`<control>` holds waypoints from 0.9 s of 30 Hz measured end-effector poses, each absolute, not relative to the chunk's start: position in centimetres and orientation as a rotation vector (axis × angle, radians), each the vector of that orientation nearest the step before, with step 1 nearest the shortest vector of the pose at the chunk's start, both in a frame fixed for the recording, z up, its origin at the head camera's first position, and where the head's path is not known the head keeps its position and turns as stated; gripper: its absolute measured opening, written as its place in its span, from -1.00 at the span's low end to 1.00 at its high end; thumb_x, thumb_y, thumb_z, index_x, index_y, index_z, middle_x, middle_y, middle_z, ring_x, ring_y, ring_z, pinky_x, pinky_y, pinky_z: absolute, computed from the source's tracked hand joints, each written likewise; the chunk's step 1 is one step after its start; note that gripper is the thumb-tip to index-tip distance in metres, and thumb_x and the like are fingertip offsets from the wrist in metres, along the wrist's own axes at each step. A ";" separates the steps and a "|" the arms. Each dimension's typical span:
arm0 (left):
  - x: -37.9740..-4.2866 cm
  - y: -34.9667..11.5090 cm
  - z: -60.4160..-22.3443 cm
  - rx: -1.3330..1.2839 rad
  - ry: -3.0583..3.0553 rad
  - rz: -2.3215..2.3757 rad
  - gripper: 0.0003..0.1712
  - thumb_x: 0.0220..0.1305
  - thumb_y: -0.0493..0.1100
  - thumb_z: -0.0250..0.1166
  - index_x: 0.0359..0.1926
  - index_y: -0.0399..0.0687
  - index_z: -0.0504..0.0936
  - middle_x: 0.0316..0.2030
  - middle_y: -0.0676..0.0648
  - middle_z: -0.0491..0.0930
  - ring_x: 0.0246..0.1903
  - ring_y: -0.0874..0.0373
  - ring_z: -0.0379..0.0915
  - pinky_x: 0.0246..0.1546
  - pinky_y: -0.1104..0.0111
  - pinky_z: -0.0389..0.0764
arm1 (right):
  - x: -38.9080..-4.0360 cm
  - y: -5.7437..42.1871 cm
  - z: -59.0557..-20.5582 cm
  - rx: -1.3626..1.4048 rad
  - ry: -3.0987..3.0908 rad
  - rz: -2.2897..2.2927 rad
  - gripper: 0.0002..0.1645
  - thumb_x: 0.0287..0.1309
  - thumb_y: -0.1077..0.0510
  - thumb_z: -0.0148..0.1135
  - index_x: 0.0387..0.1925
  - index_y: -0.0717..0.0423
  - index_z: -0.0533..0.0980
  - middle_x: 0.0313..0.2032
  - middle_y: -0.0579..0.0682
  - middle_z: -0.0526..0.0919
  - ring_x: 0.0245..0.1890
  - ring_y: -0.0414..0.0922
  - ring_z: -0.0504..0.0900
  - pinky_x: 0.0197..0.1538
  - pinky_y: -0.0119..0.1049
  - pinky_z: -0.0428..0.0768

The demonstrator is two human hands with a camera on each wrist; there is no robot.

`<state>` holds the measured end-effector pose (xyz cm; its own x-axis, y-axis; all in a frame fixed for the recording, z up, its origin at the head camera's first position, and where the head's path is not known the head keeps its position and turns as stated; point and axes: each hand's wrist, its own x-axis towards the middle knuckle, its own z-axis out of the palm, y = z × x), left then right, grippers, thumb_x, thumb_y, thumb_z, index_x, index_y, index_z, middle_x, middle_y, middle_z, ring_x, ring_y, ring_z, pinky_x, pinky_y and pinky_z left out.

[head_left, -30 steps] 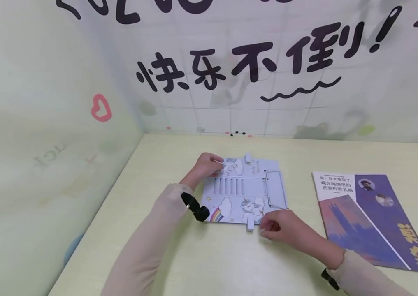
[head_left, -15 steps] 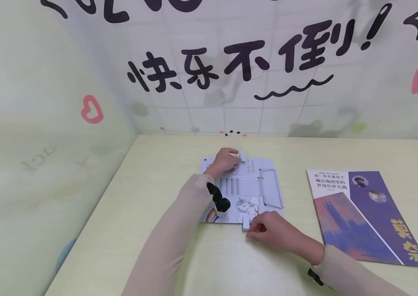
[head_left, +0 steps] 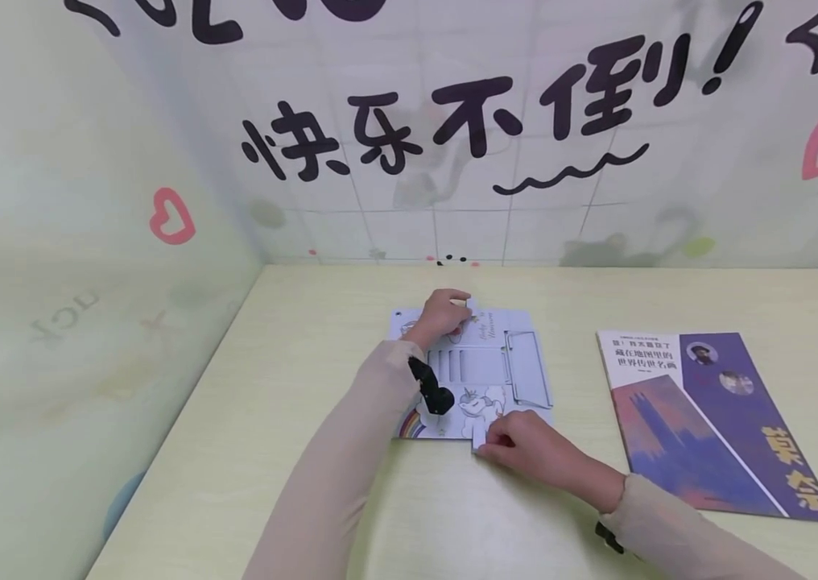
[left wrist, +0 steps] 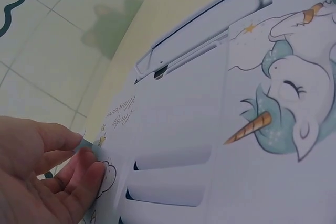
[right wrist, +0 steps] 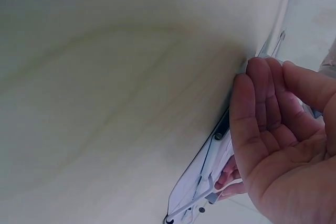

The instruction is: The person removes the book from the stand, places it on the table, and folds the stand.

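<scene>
A white book stand with unicorn and rainbow prints lies flat on the table, slots in its middle and a wire frame folded at its right side. My left hand reaches over it and pinches the small tab at the far edge between thumb and fingers. At the near edge, my right hand pinches the other small tab. The fingers hide most of both tabs in the wrist views. The left forearm and its black wrist camera cover part of the stand's left side.
To the right of the stand, a purple and white book lies flat on the pale table. A printed wall with large black characters rises behind the table's far edge, and another wall stands at the left.
My left hand has moved right from the stand's far left corner to the far tab. My right hand has shifted left onto the near tab. The head view has turned slightly right.
</scene>
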<state>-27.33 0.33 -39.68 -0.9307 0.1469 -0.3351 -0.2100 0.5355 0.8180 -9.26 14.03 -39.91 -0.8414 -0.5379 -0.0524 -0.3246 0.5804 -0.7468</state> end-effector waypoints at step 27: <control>-26.7 0.3 -39.7 -0.021 2.388 1.308 -0.56 0.29 -0.23 0.16 0.20 -0.05 0.45 -0.70 0.00 0.35 -0.77 0.24 0.21 -0.70 0.50 0.32 | -10.7 14.6 -39.7 -0.623 2.501 -1.134 -0.70 0.13 0.19 0.26 -0.69 0.10 0.52 -0.74 -0.22 0.35 -0.66 -0.31 0.30 -0.60 -0.49 0.31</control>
